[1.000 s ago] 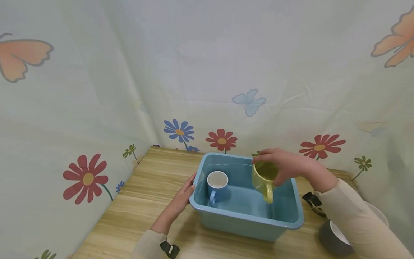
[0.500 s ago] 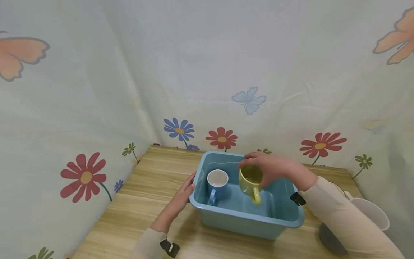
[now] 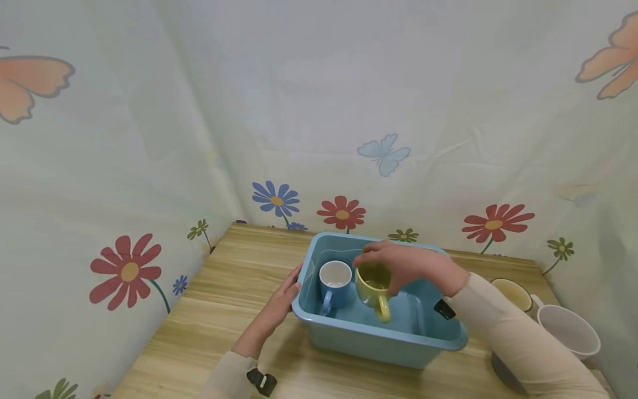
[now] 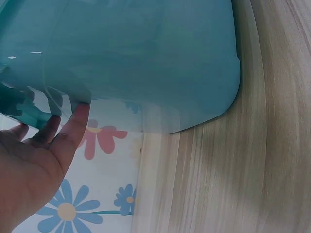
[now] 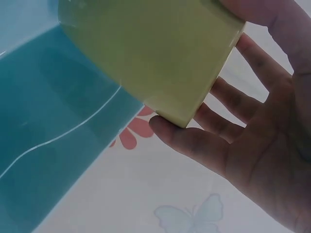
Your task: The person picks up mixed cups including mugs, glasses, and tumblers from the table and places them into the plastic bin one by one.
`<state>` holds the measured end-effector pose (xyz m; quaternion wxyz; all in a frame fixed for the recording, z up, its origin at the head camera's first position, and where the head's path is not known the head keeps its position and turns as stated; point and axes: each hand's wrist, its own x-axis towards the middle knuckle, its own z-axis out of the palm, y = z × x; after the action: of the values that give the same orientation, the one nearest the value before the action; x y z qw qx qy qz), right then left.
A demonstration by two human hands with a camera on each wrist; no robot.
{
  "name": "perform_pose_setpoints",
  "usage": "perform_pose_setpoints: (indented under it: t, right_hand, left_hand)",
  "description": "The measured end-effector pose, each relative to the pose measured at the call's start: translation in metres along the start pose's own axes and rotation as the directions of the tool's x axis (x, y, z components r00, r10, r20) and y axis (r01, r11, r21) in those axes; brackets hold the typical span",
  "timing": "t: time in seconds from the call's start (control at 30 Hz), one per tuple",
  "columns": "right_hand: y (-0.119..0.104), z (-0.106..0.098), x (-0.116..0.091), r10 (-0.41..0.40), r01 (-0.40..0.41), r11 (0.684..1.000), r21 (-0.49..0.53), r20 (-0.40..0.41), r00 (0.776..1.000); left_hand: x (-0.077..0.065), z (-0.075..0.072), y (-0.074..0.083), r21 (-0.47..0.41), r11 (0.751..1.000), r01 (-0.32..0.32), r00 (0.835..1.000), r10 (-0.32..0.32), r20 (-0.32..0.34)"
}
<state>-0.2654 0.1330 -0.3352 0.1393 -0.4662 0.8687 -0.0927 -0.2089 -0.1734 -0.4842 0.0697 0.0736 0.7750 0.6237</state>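
Along the far and left sides we see a pale, creased cloth hanging [image 3: 299, 100], printed with a blue flower [image 3: 276, 200], a red flower at the far middle [image 3: 341, 214] and a large red flower at the left [image 3: 127, 271]. Above them we find a pale blue butterfly [image 3: 384, 155]. Below lies a wood-grained tabletop [image 3: 249, 255]. On its right side we count a round vessel with a pale yellow inside [image 3: 512, 295], a white-lined mug [image 3: 569, 331] nearer, and a dark grey vessel [image 3: 504, 372], partly hidden.
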Motion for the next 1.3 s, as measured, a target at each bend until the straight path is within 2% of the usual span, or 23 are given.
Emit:
perform_pose_setpoints:
  t: [0.37,0.67,0.97,1.3]
  right_hand:
    - [-0.002,0.010,0.012,0.022,-0.025,0.998,0.053,0.055,0.998]
    - [-0.007,0.015,0.021,-0.024,0.022,0.999,0.026,0.077,0.997]
    - [-0.009,0.024,0.031,0.006,-0.008,1.000,0.023,0.104,0.995]
    - [-0.009,0.031,0.038,-0.006,0.002,1.000,0.031,0.118,0.993]
  left_hand:
    - [0.001,0.000,-0.001,-0.011,1.000,0.002,1.000,-0.002,-0.007]
    - [0.000,0.001,-0.001,-0.007,1.000,-0.004,1.000,0.004,0.001]
    - [0.000,0.000,-0.001,-0.011,1.000,0.009,1.000,-0.009,-0.006]
    - [0.000,0.001,-0.001,-0.004,1.000,0.006,1.000,-0.006,0.003]
